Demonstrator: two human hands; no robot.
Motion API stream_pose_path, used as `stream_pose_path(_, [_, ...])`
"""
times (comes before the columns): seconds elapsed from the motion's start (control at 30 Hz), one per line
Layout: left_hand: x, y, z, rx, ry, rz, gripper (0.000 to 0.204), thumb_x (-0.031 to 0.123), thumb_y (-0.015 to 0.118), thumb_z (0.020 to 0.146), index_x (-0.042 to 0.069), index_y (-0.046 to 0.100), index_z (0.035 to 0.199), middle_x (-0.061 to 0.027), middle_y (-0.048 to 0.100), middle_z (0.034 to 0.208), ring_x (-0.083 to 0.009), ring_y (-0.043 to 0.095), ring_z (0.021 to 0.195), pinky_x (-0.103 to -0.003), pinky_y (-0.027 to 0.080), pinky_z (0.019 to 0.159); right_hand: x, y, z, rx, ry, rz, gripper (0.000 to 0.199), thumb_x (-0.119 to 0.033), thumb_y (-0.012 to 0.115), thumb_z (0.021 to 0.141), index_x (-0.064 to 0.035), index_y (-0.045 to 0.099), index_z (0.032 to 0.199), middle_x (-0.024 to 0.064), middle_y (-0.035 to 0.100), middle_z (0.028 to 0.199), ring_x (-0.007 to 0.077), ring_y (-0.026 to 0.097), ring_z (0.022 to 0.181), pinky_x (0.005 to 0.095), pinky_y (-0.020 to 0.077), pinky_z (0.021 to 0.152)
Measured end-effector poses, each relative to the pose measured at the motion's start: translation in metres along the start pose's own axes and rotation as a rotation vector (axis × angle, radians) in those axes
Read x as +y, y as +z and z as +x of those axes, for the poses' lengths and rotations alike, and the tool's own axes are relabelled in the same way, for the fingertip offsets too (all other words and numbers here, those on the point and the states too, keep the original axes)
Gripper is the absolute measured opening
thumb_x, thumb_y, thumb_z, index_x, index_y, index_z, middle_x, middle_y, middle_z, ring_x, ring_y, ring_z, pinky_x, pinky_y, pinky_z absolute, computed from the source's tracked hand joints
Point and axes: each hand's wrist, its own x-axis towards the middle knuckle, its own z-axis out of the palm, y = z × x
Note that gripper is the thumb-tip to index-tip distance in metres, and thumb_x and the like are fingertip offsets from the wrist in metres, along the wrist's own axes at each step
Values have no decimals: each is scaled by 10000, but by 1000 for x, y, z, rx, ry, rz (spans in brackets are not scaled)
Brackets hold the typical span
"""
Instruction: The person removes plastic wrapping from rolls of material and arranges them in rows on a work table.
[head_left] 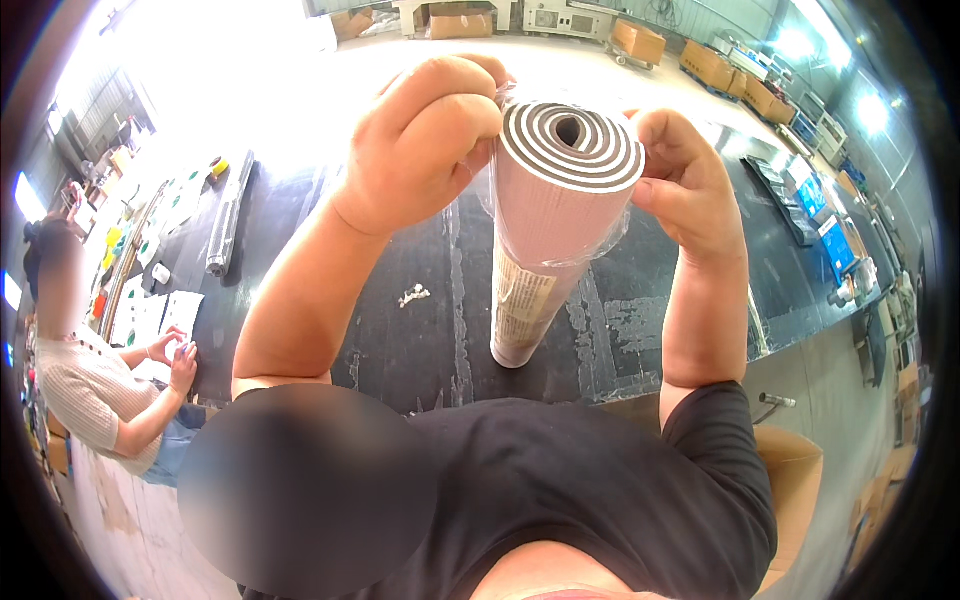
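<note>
A rolled pink mat stands upright on the dark table in front of me, its end showing a brown and white spiral with a hollow middle. Clear plastic film wraps it loosely, and a printed paper label shows lower down. At the roll's top left rim, my left hand is closed, pinching bunched film. My right hand pinches at the right rim, thumb and fingers bent against the roll's edge; the film between them is hard to make out.
The dark worktable has scuffed tape strips and white scraps. A black wrapped roll lies to the left. Someone in a beige top works at the left edge. Blue boxes sit at the right; a cardboard box stands beside me.
</note>
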Motion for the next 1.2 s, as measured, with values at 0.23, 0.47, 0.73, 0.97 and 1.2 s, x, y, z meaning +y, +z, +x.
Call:
stream_pose_path(0.23, [-3,5,6,80,92,42,255,-6,753,578,74,537,687,-51,613,831,-278,679,877,-337,527,692,-12,23,-7,56,62,-89,131,-108,663,910,-3,624,979,12,587,1060,88,521,962,247,408,834])
stream_pose_path(0.47, [-10,11,5,46,153,47,293,17,781,690,73,494,683,-62,616,810,-330,689,955,-386,514,823,1,16,-9,255,94,-109,56,17,569,850,-30,565,821,15,598,914,68,523,857,217,414,739])
stream_pose_path(0.73, [-3,51,-20,146,-157,48,223,8,717,696,119,527,657,2,625,813,-238,681,1029,-447,403,986,39,0,11,431,93,179,169,52,548,828,-86,538,730,-38,570,738,29,491,651,194,369,550])
stream_pose_path(0.97, [-9,60,-56,-203,-411,-53,119,61,725,693,145,647,722,12,688,911,-208,653,1060,-456,347,1062,49,-16,17,253,40,65,227,67,558,812,-98,475,680,-31,581,736,57,526,692,220,413,598])
stream_pose_path(1.2, [8,40,-138,-441,-557,76,168,61,744,704,137,595,687,14,679,882,-189,634,1111,-465,336,1081,117,-1,-30,303,522,-126,81,-62,581,879,-74,602,801,-17,589,759,80,507,675,238,409,625])
